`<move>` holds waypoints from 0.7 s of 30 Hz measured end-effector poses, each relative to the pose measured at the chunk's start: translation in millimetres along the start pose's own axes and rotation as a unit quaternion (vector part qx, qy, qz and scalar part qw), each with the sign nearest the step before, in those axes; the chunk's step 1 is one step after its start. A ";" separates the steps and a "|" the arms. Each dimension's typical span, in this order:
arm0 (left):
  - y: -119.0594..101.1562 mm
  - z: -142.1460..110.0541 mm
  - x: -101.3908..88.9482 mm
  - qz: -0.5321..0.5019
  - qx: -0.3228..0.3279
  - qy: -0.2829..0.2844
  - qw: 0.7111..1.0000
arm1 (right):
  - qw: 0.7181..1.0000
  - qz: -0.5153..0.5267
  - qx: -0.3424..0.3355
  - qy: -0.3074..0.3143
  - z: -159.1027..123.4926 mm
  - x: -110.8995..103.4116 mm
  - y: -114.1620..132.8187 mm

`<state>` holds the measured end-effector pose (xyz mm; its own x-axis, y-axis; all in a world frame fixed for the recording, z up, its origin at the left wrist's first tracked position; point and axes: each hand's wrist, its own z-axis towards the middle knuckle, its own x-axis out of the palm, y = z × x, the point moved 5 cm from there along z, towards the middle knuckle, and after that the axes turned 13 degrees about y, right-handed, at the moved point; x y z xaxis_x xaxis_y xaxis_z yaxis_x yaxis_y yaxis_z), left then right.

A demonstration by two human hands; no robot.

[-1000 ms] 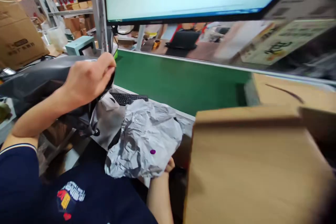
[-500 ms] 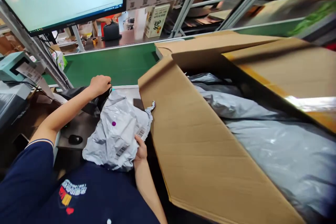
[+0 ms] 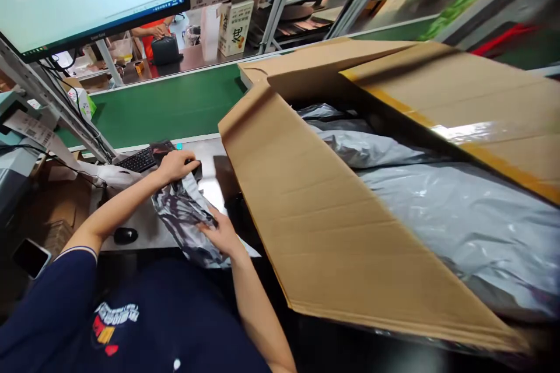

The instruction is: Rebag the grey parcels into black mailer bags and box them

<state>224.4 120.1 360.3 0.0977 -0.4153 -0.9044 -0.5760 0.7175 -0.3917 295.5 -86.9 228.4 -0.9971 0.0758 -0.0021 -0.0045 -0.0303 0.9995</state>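
Note:
A crumpled plastic mailing bag [image 3: 181, 215] hangs in front of my body, its dark, shiny, streaked side showing and a pale strip along its upper edge. My left hand [image 3: 175, 165] is closed at the bag's top end, with some black material showing by its fingers. Lower on the right side, my right hand [image 3: 224, 234] grips the bag, thumb over its edge. Right beside it stands a large open cardboard box [image 3: 332, 221], in which several grey plastic parcels [image 3: 459, 204] lie.
A monitor [image 3: 96, 0] hangs at upper left, above a green conveyor belt [image 3: 166, 105]. On the desk are a keyboard [image 3: 139, 159] and a black mouse [image 3: 125, 236]. A phone [image 3: 32, 258] lies at far left. Across the belt, a person's hands rest on a black case [image 3: 166, 50].
The bag has turned from its pale labelled side to its dark side and looks narrower. My left hand has moved lower, and the view has shifted right.

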 end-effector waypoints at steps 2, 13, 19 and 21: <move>2.5 -12.7 9.2 -0.032 0.031 0.001 0.999 | 0.999 0.024 0.023 -0.016 10.6 -4.4 -7.6; 1.9 -59.7 94.5 0.035 0.155 -0.008 0.987 | 0.967 0.212 0.103 -0.102 29.8 -16.2 -53.5; 37.9 -80.9 92.2 0.121 0.124 -0.029 0.984 | 0.950 0.267 0.129 -0.092 25.7 -20.3 -55.3; 37.4 -73.0 84.6 0.119 0.111 -0.044 0.986 | 0.964 0.225 0.132 -0.062 26.1 -10.1 -46.2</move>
<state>151.9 71.0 281.5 0.0573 -0.1764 -0.9826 -0.4005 0.8975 -0.1845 307.7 -60.3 183.0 -0.8771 0.2329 0.4200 0.4612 0.1646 0.8719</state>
